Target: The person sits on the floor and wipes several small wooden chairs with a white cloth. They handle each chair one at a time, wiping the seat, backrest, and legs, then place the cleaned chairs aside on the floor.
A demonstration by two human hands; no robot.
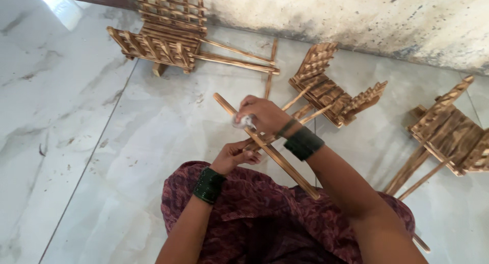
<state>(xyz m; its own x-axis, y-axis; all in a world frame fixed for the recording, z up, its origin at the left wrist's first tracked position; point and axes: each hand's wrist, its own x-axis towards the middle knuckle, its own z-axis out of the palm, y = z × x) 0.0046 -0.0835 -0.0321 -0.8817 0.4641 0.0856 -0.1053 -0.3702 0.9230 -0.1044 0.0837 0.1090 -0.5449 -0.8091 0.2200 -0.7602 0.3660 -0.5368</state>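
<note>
From the head view, my right hand (262,116) pinches a small whitish wad (243,122) against a long wooden stick (265,146), fingers pressed together. My left hand (235,156) curls its fingers around the stick just below. Slatted wooden racks (331,88) lie on the marble floor (102,141) beyond my fingers.

I see long stick (265,146) slanting across lap, between left hand (235,156) below and right hand (262,116) above. Slatted chair (333,85) just behind hands. Second chair (165,32) far left by wall (356,14). Third chair (451,134) right, well apart.
</note>
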